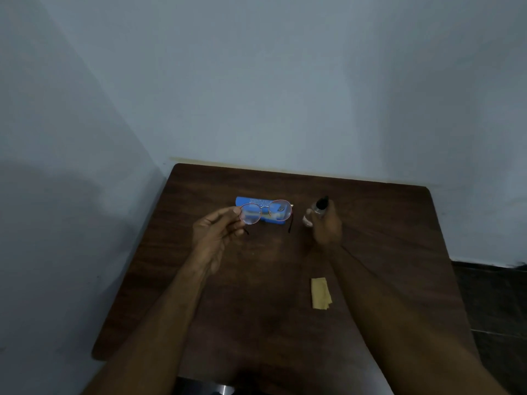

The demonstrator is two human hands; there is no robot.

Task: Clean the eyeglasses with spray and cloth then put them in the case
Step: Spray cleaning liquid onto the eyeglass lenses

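Overspray is your risk: your left hand (216, 233) pinches the eyeglasses (266, 212) by one rim over the blue case (251, 201), far-centre on the table (256, 309), and your right hand (328, 226) curls its fingers round the spray bottle (315, 210) just right of them, so mist could wet the case.

The table (256, 295) shows dark wood grain, smooth with a dull sheen. At 12 o'clock, the eyeglasses (252, 213) have thin red wire rims and glossy clear lenses; the blue case (245, 201) looks smooth. The cloth (320, 293) at 4 o'clock is matt yellow fabric.
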